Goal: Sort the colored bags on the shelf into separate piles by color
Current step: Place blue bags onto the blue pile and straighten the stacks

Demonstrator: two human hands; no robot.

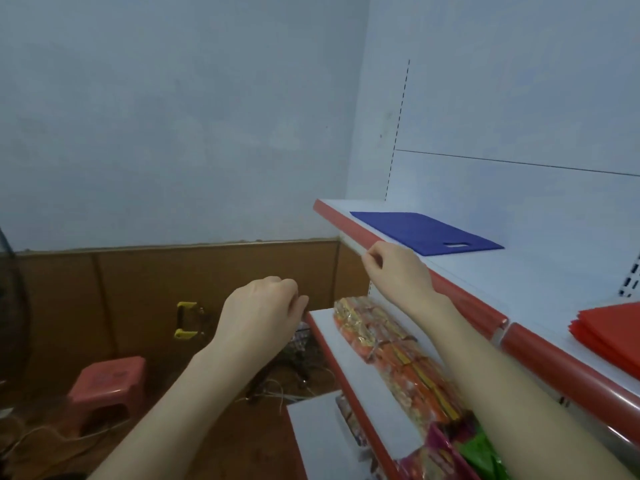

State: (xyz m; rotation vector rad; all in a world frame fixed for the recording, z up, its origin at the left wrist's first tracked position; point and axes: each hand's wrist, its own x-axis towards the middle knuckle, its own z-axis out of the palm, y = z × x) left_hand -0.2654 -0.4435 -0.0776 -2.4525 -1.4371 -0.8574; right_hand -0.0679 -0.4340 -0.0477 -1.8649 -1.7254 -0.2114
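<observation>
Blue bag (426, 232) flat on top shelf (526, 282), at 1 o'clock; red bags (613, 337) stacked in pile at 3 o'clock, well apart from blue; right hand (398, 271) at shelf's red front edge, just at 7 o'clock of blue bag, fingers curled tight, nothing held; left hand (263, 310) in air at 8 o'clock of right, fingers curled under, grip cannot tell; snack packets (391, 348) on lower shelf; pink stool (107, 382) on floor at 8 o'clock.
</observation>
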